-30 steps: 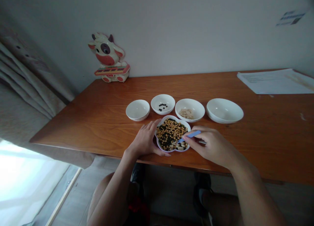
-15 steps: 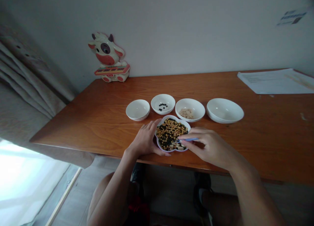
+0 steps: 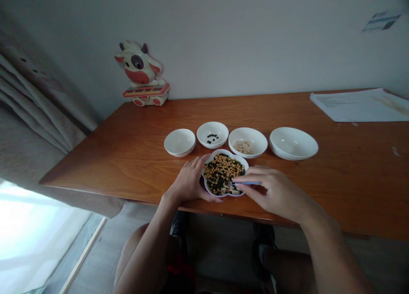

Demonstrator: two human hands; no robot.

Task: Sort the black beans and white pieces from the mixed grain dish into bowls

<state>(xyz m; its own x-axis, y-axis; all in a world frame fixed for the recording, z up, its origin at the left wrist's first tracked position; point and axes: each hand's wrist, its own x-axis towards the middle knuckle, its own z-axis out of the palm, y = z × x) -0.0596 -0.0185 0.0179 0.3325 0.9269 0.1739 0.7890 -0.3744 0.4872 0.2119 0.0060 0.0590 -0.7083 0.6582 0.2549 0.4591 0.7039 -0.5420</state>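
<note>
We see the fingers of the right hand (image 3: 275,189) pressed together on thin blue tweezers (image 3: 247,183), but the tweezer tips are too small to show if they are shut. The tips sit over the beans (image 3: 222,174) in a white flower-shaped dish (image 3: 225,151), close to the front edge of the wooden tabletop (image 3: 96,166). The left hand (image 3: 190,181) lies with its fingers spread, touching the left side of the dish. Four white bowls (image 3: 247,141) stand in a row just behind the dish, and two hold black beans or pale bits. A toy cow (image 3: 137,68) sits by the back left corner, papers (image 3: 358,106) lie at the back right corner, and a curtain (image 3: 38,98) hangs on the left.
</note>
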